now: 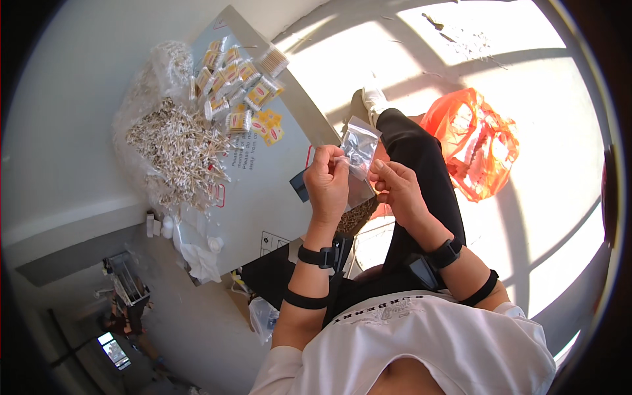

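A small clear plastic bag [361, 139] is held up between my two hands over the table's right edge. My left hand [327, 184] is closed, pinching the bag's lower left side between thumb and fingers. On the other side, the fingertips of my right hand [399, 189] pinch its lower right edge. I see no swabs inside the bag, though glare hides part of it. To the left on the table lies a large heap of loose cotton swabs [178, 148], spilling from a big clear bag [131, 125]. Beyond it are several packed bags of swabs [227, 79] with yellow labels.
Yellow label cards [268, 126] lie on the light grey table [263, 197] beside the packs. White crumpled plastic [204, 260] hangs at its near left corner. An orange plastic bag [471, 145] stands on the floor right of my leg. A dark flat object [299, 187] sits at the table's edge.
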The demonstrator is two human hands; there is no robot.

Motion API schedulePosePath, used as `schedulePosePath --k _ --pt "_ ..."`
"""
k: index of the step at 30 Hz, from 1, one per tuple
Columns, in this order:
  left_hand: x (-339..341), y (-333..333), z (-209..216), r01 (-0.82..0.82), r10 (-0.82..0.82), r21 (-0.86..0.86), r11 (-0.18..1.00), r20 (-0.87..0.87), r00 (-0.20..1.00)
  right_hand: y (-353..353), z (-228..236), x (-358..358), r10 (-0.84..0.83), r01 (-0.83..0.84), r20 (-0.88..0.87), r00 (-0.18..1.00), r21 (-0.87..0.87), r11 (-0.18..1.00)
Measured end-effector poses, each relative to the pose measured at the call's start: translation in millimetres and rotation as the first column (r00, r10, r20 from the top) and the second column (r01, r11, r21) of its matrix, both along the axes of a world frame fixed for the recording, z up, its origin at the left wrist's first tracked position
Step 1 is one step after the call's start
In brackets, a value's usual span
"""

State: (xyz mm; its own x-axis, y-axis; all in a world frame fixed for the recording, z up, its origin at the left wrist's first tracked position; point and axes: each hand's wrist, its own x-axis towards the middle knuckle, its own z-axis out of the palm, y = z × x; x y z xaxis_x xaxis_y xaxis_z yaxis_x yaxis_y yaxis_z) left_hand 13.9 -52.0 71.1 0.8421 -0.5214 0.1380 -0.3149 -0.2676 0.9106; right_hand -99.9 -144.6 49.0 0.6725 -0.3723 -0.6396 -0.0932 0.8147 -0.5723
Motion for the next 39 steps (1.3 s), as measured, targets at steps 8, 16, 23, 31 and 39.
schedulePosePath --k 8,16,23,31,39 --pt "49 -65 -28 0.328 -0.332 0.155 0.932 -0.002 0.943 -21 -39 41 -0.351 0.359 0.107 0.930 -0.056 0.932" --pt "73 -78 -57 0.448 -0.552 0.388 0.806 0.215 0.806 -15 -82 54 -0.439 0.423 -0.052 0.897 -0.191 0.886" --pt "72 -64 -60 0.458 -0.537 0.323 0.828 0.226 0.813 -5 -72 50 -0.435 0.419 -0.054 0.899 -0.187 0.888" --pt "78 -41 -48 0.467 -0.478 0.211 0.859 0.002 0.878 15 -56 47 -0.368 0.354 -0.037 0.929 -0.196 0.914" --pt "96 -23 -39 0.531 -0.497 0.278 0.800 -0.188 0.847 30 -30 44 -0.167 0.100 -0.204 0.965 -0.303 0.948"
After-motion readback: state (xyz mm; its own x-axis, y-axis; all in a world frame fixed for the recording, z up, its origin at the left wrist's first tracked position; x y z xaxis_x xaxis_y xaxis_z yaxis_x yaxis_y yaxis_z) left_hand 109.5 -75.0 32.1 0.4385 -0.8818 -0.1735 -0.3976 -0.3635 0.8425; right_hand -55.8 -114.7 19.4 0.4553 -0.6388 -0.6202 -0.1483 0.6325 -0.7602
